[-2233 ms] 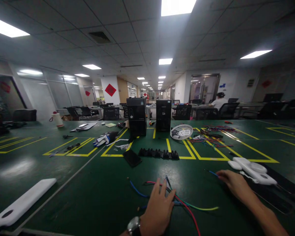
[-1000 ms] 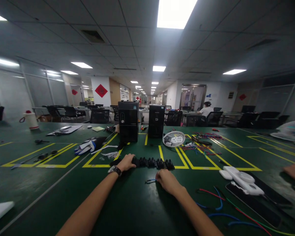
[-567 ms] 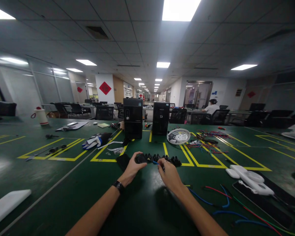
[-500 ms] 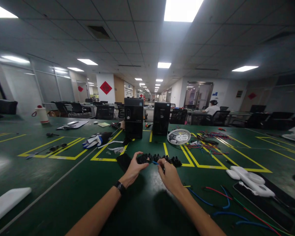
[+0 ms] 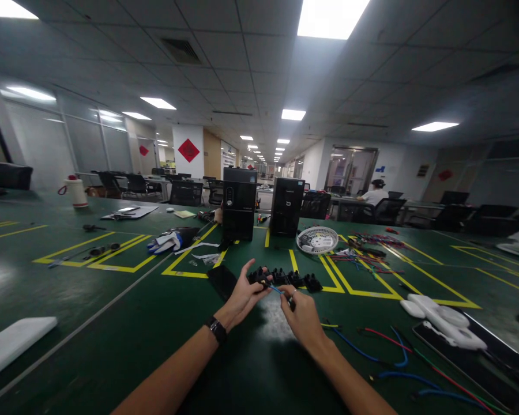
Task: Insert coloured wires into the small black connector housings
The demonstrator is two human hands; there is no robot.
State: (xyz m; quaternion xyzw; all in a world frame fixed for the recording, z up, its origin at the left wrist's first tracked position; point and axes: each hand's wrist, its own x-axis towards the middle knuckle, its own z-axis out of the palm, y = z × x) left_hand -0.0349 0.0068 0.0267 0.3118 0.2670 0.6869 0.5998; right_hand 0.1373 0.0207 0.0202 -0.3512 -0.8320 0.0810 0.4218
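Note:
My left hand (image 5: 242, 294), with a dark band on its wrist, holds one end of a black plastic terminal block (image 5: 259, 275); its index finger is raised. A row of similar black blocks (image 5: 292, 278) extends to the right on the green table, and I cannot tell whether they are joined to it. My right hand (image 5: 300, 311) pinches a short blue wire (image 5: 275, 288). The wire's far end points at the block by my left fingers. Whether it is seated there is too small to tell. A dark flat phone-like slab (image 5: 222, 282) lies beside my left hand.
Two black computer towers (image 5: 239, 207) stand ahead. A white round basket (image 5: 317, 240) and a heap of coloured wires (image 5: 374, 245) lie to the right. Nearer are loose blue wires (image 5: 409, 377) and a white device (image 5: 445, 323). Gloves (image 5: 168, 241) lie left; a person (image 5: 375, 193) sits far back.
My left hand has turned more palm-up and its fingers have opened around the block. My right hand has shifted slightly right and down, still with the blue wire. The view has moved a little.

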